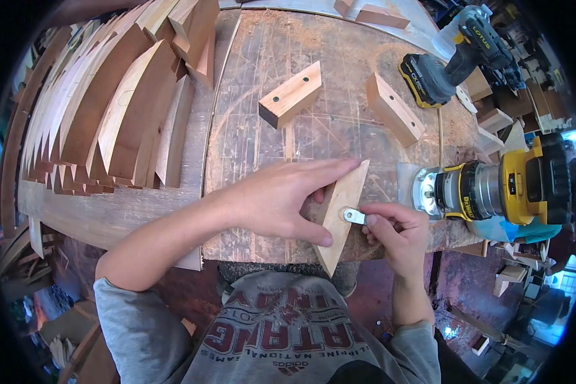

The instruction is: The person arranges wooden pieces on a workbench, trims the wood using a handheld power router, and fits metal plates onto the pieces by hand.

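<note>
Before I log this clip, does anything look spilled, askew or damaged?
Mostly ordinary workshop mess: loose sawdust litters the scratched worktop. One oddity: the block at upper centre has a very dark end, unlike the block to its right; whether that is stain or shadow, I cannot tell.

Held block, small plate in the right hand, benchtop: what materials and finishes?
Held block: looks like wood, probably unvarnished; pale tan face, no obvious gloss.
Small plate: likely metal, bare or plated; silvery sheen. Alloy can't be told.
Benchtop: seems to be wood or plywood, worn finish; brown, scratched surface. Any old coating is unclear.
</note>
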`<state>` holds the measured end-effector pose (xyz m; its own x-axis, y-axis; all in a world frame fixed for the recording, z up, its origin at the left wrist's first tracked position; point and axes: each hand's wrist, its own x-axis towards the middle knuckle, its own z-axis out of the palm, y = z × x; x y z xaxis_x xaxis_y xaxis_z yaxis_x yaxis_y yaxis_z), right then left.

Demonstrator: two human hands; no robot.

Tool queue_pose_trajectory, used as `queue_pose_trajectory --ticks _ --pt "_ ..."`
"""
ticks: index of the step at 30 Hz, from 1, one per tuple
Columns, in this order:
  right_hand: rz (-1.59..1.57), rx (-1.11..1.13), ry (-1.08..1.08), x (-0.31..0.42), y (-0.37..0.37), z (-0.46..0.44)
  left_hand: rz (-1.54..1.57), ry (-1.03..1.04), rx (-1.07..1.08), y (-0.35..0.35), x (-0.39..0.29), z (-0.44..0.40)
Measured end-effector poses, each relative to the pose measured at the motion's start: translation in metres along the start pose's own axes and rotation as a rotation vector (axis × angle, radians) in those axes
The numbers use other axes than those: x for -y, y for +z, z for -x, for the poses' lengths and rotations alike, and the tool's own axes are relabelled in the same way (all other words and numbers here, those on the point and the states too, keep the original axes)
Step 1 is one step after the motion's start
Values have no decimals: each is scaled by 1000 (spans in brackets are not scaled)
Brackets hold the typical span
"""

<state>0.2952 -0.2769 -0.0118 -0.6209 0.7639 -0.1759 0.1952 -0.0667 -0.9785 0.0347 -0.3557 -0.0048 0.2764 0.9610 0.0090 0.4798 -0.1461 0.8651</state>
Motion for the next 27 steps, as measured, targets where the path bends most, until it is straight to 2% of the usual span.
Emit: queue_pose_trajectory --ticks 4,6,18,27 --pt "43 5 4 0 4 2 -26 38 -29 4 6 -1" --pt "-87 18 56 0 6 0 -7 9 -9 0 1 -2" --pt "-151 82 125 2 2 -10 -20 -7 -6 3 4 -3" --pt "-13 79 -9 -2 2 -10 -7 -49 7 1 -3 -3"
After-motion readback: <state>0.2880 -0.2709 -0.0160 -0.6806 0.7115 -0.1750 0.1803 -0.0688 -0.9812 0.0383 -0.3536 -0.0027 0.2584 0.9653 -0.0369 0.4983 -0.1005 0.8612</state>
